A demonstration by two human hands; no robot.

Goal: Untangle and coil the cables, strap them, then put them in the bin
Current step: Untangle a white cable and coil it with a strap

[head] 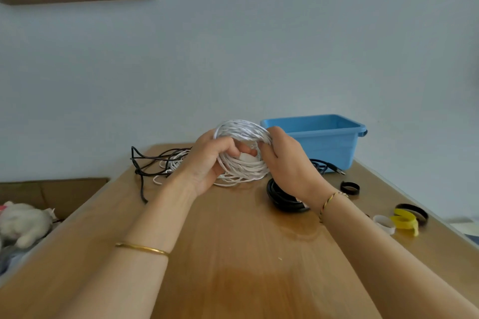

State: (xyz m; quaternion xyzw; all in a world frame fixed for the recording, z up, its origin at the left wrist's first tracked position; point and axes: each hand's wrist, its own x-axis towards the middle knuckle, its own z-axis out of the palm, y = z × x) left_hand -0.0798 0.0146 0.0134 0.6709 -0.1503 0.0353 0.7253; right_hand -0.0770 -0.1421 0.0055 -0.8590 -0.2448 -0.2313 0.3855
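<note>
We grip the white cable coil (242, 153) in both hands, left hand (207, 163) and right hand (285, 160), above the table (246, 254); unstrapped, its loops could spring loose before reaching the bin (324, 137).

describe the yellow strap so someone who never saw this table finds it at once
Start at the blue bin on the table, far right, then follow the right edge toward the camera to a cluster of straps. The yellow strap lies between a white loop and a black loop, the only yellow thing there.
</note>
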